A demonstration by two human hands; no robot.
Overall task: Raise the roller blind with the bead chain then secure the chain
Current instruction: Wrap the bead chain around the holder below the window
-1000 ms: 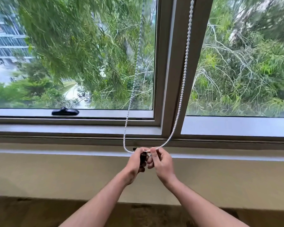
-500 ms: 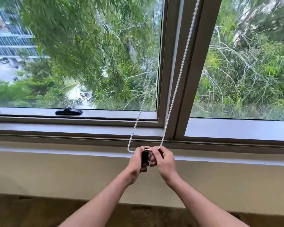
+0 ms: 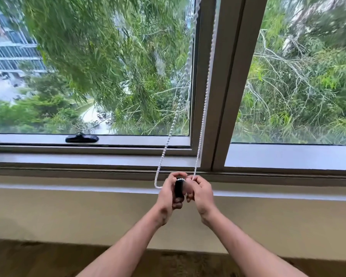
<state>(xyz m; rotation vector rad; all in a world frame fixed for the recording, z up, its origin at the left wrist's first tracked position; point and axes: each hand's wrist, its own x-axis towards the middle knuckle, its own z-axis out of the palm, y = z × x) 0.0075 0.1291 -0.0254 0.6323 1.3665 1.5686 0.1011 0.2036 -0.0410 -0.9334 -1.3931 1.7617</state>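
We are closing our left hand (image 3: pixel 169 193) around a black chain holder (image 3: pixel 178 188) while our right hand (image 3: pixel 200 191) is pinching the bead chain (image 3: pixel 202 118) just above it, seating beads squarely, keeping both 2 strands untwisted.

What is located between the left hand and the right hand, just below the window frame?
In the head view, a small black upright holder sits between the left hand and right hand, with the white bead chain crossing its top.

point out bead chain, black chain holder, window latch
bead chain (image 3: pixel 202 120), head view, right strand against the frame.
black chain holder (image 3: pixel 178 187), head view, body between the hands.
window latch (image 3: pixel 82 138), head view, handle middle.
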